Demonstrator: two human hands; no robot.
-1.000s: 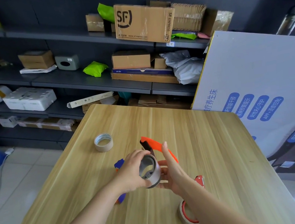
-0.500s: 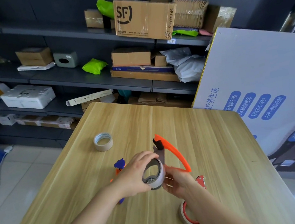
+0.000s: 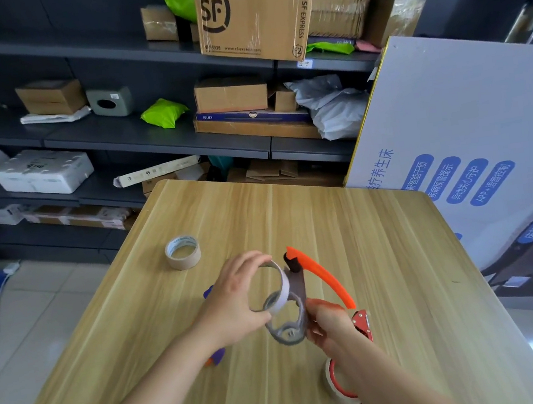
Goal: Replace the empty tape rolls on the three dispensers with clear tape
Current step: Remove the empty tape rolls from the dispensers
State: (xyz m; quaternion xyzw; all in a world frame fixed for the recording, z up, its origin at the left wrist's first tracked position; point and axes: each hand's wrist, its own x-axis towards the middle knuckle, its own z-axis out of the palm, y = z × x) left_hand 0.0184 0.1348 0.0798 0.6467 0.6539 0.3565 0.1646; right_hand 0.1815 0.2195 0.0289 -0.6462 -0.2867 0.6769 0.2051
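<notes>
Now the roll (image 3: pixel 278 292) is coming sideways off the grey hub (image 3: pixel 289 328) of the orange dispenser (image 3: pixel 321 279); a second ago it was seated square on it and hiding the hub, half a second ago only partly shifted. My read: the spent roll on this dispenser is nearly free, fresh tape not on yet.

Left to right:

- A tan cardboard-cored tape roll (image 3: pixel 183 252) is lying flat on the tabletop (image 3: pixel 399 252), untouched, well apart from the hands. Pale film on it; clear or not, I can't tell.
- A blue-and-orange dispenser (image 3: pixel 217 355) is sitting under the left forearm, mostly hidden.
- The left hand (image 3: pixel 237 302) is gripping the roll being pulled, fingers curled over its rim. A thin white ring, hollow, looking close to bare core.
- The hub is showing as a spoked grey plastic wheel, matte.
- The right hand (image 3: pixel 329 325) is closed on the dispenser frame, holding it up off the tabletop. Curved orange blade guard, smooth, glossy.
- A red metal dispenser (image 3: pixel 362 324) is lying behind the right wrist, its white roll (image 3: pixel 336 384) near the front edge.

The tabletop is pale wood-grain laminate.
</notes>
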